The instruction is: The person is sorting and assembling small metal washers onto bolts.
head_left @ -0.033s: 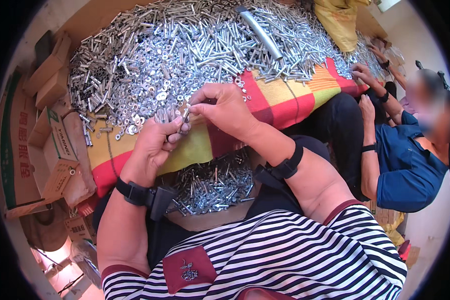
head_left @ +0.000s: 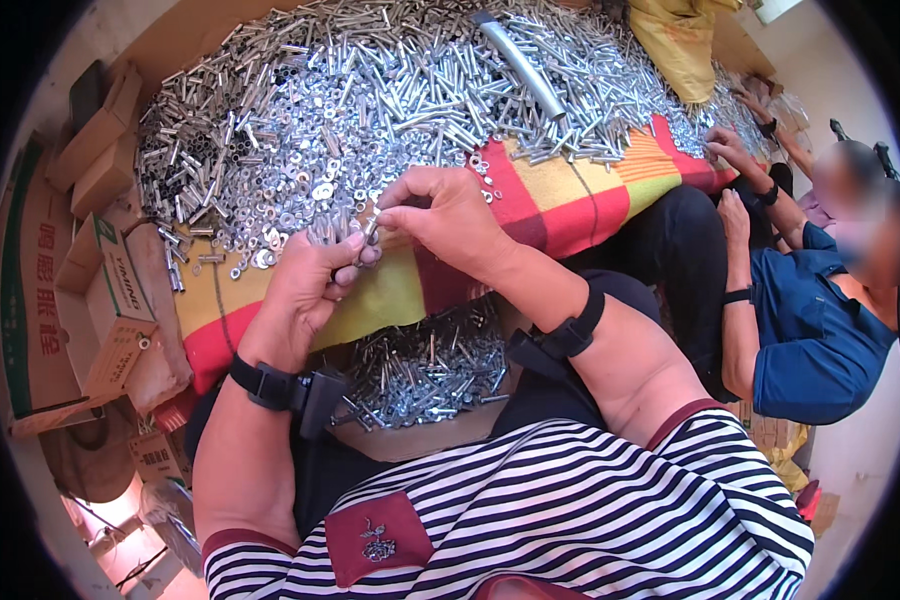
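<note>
Head view, only one I have. My left hand point(head_left: 305, 290) sits just left of centre, fingers curled, thumb and fingertips pinching a small silver metal bolt point(head_left: 370, 228) at its lower end. My right hand point(head_left: 448, 218) is at about 1 o'clock from the left one, fingers bunched and closed on the top of the same bolt, so both hands meet on it, upright and slightly tilted. Can't tell whether a washer or nut is on it, too small.

Both wrists carry black strap bands point(head_left: 570, 335). Hands hover over a red, yellow and green checked cloth point(head_left: 560, 205). At 12 o'clock on the cloth lies a huge heap of loose silver bolts and washers point(head_left: 370, 90), with a grey metal tube point(head_left: 520, 65) on top. At 6 o'clock from the hands, in my lap, a smaller pile of silver bolts point(head_left: 420, 370). Cardboard boxes point(head_left: 100, 290) stacked at 9 o'clock. At 3 o'clock, another person in a blue shirt point(head_left: 815, 340), hands at the heap's edge.
</note>
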`<state>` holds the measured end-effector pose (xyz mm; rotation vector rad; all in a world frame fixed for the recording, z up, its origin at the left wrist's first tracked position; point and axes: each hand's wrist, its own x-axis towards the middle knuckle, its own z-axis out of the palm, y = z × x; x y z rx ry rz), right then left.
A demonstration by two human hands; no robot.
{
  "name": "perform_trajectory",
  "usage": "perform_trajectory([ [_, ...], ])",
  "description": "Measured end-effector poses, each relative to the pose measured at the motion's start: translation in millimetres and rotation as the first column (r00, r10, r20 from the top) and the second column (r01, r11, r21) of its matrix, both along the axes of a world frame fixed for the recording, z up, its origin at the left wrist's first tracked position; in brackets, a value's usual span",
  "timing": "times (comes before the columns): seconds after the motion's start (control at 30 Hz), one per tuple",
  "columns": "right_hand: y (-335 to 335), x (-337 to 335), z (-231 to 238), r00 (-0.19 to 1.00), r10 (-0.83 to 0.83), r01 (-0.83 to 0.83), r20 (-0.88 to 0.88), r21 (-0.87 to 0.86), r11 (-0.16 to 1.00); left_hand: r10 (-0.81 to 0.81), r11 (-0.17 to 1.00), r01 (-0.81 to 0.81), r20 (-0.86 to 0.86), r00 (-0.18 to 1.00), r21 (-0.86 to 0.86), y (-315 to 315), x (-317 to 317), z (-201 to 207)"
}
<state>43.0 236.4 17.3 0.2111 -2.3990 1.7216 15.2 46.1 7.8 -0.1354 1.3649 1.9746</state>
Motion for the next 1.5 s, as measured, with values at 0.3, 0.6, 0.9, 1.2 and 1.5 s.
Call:
perform_trajectory([
  [0.3, -13, -14, -13, 0.998, 0.032, -0.032, 0.051, 0.009, 0.999, -0.017, 0.979, -0.057, -0.361, 0.933, -0.194, -6, -8, 4],
  [0.6, -13, -22, -13, 1.000, 0.020, -0.021, 0.008, 0.103, 0.994, 0.002, 0.954, -0.172, -0.568, 0.823, -0.246, 1, -2, 3],
  [0.9, -9, -10, 2, 0.988, 0.123, -0.120, 0.095, -0.045, 0.992, 0.030, 0.961, -0.163, -0.502, 0.865, -0.223, -5, -5, 7],
  [1.2, -14, -7, -2, 0.974, 0.097, -0.115, -0.207, -0.076, 0.991, -0.062, 0.997, 0.063, -0.021, 0.998, 0.043, -19, -14, 9],
  [1.5, -14, -5, 1, 0.994, 0.096, -0.087, 0.055, -0.150, 0.985, -0.075, 0.997, 0.072, -0.110, 0.991, -0.033, -18, -15, 11],
])
